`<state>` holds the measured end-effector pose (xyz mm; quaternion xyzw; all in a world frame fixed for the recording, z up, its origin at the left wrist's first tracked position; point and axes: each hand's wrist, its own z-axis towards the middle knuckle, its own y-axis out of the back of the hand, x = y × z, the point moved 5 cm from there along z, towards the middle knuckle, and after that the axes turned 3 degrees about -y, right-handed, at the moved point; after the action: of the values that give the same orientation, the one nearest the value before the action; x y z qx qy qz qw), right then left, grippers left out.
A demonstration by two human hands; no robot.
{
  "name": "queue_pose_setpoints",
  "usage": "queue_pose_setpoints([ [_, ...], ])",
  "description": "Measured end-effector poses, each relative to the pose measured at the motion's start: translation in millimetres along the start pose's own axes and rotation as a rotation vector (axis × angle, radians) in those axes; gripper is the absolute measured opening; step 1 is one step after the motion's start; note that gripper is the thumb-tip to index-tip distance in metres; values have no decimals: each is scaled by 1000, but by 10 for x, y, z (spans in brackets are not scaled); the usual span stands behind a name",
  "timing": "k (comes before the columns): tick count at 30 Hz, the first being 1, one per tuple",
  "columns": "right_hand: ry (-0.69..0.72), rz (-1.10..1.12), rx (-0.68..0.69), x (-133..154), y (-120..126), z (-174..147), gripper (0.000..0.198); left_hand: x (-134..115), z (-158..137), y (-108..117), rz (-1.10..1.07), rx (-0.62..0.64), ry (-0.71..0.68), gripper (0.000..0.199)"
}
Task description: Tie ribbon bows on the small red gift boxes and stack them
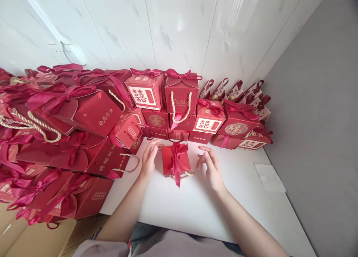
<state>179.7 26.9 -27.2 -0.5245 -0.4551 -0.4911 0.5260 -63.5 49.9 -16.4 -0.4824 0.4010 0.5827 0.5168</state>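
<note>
A small red gift box (167, 161) stands on the white table in front of me, seen from above. A dark pink ribbon (176, 158) is tied in a bow over its top, with one tail hanging down the near side. Part of a cream rope handle (187, 174) shows at its near edge. My left hand (150, 157) is beside the box on the left, fingers loosely curved toward its far corner; I cannot tell if the fingertips touch it. To the right of the box, a little apart from it, my right hand (210, 165) hovers with bent, spread fingers and nothing in them.
A big pile of ribboned red gift boxes (92, 111) rises on the left. More are stacked along the tiled wall (179, 29), with small tags (235, 91) behind them. A white paper (269, 177) lies on the white table (246, 212) at right. A cardboard box (41, 238) is at lower left.
</note>
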Motion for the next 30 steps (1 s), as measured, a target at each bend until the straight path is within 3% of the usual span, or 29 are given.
queue_pose_setpoints([
  [5, 52, -36, -78, 78, 86, -10, 29, -73, 10, 15, 0, 67, -91, 50],
  [9, 97, -125, 56, 179, 9, -31, 35, -322, -61, -79, -3, 354, -223, 65],
  [12, 68, -194, 157, 198, -44, -41, 49, -457, -134, -174, 138, 507, -181, 53],
  [16, 67, -122, 202, 200, -48, -38, 50, -433, -104, -148, 98, 480, -103, 20],
  [19, 64, -47, 205, 197, -39, -38, 45, -355, -33, -37, 46, 358, -111, 17],
  [21, 22, -51, 213, 179, -42, -44, 45, -376, -26, -19, 72, 340, -125, 21],
  [26, -90, -82, 224, 137, -34, -59, 48, -696, -82, -232, 391, 528, -153, 29],
  [30, -117, -50, 257, 136, -26, -56, 51, -793, 10, -369, 581, 719, -114, 20],
])
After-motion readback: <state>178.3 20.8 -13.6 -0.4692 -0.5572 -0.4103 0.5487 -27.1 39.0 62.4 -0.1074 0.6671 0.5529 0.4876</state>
